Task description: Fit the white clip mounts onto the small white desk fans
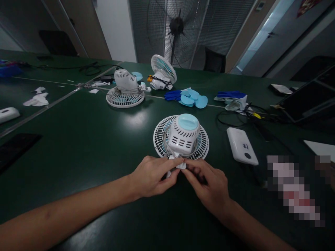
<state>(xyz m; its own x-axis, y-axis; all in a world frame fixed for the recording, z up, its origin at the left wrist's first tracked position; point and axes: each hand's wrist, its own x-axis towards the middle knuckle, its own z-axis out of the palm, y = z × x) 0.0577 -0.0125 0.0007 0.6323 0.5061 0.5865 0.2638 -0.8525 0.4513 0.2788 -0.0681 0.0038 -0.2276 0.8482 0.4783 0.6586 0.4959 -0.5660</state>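
A small white fan (pixel 183 139) with a light blue cap lies grille-down on the dark green table before me. My left hand (pixel 157 174) pinches the white clip (pixel 180 165) at the near end of the fan, thumb and index finger on it. From the other side, my right hand (pixel 208 176) grips the same clip with its fingertips. Fingers of both hands cover much of the clip, so its exact shape is hidden. Both hands stay close together, just below the fan's round grille (pixel 159 137).
Behind are two more small fans, one grille-down (pixel 127 83) and one tilted (pixel 163 71). Light blue fan blades (pixel 193 97) rest by a blue glove (pixel 172 94). A white power bank (pixel 242 145) lies to the right, near black cables (pixel 230 118). Crumpled white paper (pixel 38 98) lies left.
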